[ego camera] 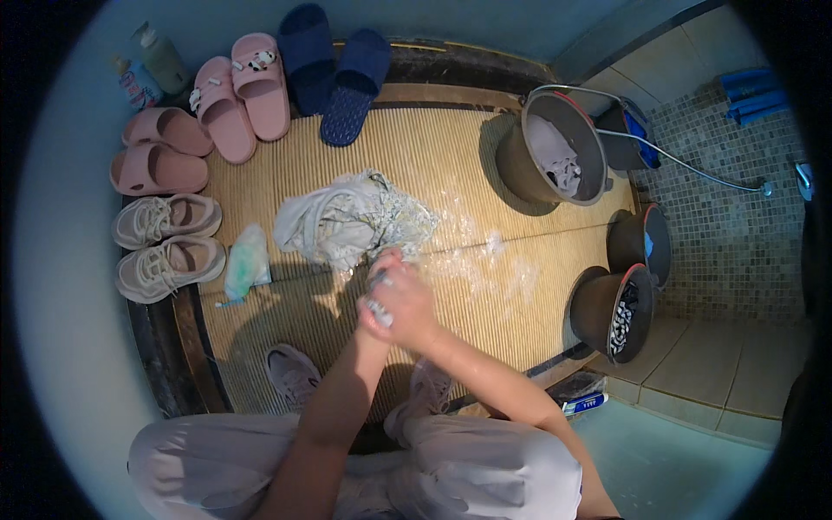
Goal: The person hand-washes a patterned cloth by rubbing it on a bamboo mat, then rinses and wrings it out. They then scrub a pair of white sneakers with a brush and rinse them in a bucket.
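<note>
Both my hands are pressed together over a bamboo-slat mat [312, 338]. My right hand [411, 300] wraps over my left hand [372, 317], and a bunched part of wet cloth shows white and grey between the fingers. The rest of this pale floral garment [354, 221] lies crumpled on the mat just beyond the hands. Much of my left hand is hidden behind the right. To the left lies a clear plastic bag [248, 263] with something green inside.
Pink slides [260, 97], navy slides [354, 91] and beige sneakers [172, 263] line the mat's left and far edges. At right stand a large bucket [520, 156] with clothes and smaller buckets [595, 312]. Suds [494, 244] wet the mat. A tube [585, 404] lies lower right.
</note>
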`<state>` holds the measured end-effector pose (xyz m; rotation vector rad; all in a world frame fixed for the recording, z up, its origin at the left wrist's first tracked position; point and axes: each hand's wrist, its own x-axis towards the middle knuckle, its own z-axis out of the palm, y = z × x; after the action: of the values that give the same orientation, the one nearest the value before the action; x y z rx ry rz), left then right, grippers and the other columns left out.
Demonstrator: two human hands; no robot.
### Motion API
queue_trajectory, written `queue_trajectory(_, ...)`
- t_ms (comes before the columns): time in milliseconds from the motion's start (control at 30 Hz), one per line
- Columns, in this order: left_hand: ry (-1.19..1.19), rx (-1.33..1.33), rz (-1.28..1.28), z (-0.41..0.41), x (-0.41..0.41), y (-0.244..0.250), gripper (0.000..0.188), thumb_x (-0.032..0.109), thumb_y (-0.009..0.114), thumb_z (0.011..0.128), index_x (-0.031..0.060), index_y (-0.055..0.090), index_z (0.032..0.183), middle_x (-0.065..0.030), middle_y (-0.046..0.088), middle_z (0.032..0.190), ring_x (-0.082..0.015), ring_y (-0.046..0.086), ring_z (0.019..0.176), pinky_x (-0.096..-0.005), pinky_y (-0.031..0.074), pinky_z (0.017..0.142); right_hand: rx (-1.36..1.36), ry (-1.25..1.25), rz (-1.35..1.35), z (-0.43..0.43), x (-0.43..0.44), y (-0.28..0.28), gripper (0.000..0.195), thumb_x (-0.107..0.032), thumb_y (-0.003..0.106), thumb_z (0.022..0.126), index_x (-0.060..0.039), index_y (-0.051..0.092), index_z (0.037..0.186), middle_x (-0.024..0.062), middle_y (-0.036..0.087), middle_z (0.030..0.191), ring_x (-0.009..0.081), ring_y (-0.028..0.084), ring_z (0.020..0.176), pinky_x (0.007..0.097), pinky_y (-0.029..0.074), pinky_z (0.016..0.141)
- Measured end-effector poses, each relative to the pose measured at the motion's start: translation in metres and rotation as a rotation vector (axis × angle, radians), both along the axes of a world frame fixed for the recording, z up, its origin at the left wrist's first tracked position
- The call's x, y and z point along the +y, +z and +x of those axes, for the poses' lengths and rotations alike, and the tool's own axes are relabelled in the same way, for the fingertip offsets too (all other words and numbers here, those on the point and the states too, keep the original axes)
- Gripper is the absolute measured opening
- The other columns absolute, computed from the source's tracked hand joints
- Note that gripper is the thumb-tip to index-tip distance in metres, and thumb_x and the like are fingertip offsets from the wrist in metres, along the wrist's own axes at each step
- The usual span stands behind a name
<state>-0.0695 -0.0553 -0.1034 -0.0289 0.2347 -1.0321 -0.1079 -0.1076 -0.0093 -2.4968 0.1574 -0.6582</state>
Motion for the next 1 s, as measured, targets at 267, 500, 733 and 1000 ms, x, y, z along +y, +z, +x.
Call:
queue_trajectory(267,-0.048,-0.491,0.795,0.015,-0.035,0.036,0.009,0.007,0.051,0.083,0.0060,0.057,0.090,-0.0007,0.058,0.088,-0.0145,0.054,0.083,-0.0256,0.043,0.077,0.138,-0.381,0.079,-0.014,-0.097,-0.030,0.015,-0.019,0.057,0.080,-0.0042,0.061,0.081,0.0155,0.061,0.077,0.0306,0.059,0.069,0.0394,0.048,0.066)
queue_trajectory(500,-0.180,-1.486,0.771,0.024,-0.045,0.073,0.006,0.002,0.051,0.077,0.0032,0.057,0.076,-0.0058,0.059,0.078,-0.0176,0.054,0.075,-0.0292,0.043,0.070,0.316,-0.121,1.211,-0.030,-0.142,-0.015,0.040,-0.022,0.061,0.080,-0.0059,0.053,0.117,0.0089,0.061,0.093,0.0182,0.058,0.084,0.0307,0.047,0.075)
queue_trajectory(733,-0.449,-1.681,0.759,-0.009,-0.030,0.071,0.015,-0.001,0.049,0.076,0.0064,0.061,0.075,-0.0090,0.062,0.077,-0.0213,0.059,0.076,-0.0320,0.044,0.069,0.569,0.034,1.405,-0.021,-0.115,-0.008,0.062,-0.002,0.055,0.075,-0.0066,0.040,0.134,0.0074,0.060,0.092,0.0104,0.055,0.069,0.0225,0.046,0.058)
queue_trajectory(1000,-0.037,-0.796,0.763,-0.032,-0.025,0.047,0.053,0.012,0.054,0.087,0.0177,0.029,0.133,-0.0118,0.042,0.126,-0.0196,0.046,0.106,-0.0311,0.041,0.086,0.030,-0.502,1.195,-0.008,-0.116,-0.050,0.037,0.009,0.045,0.073,-0.0005,0.064,0.103,0.0073,0.064,0.082,0.0113,0.058,0.068,0.0237,0.047,0.061)
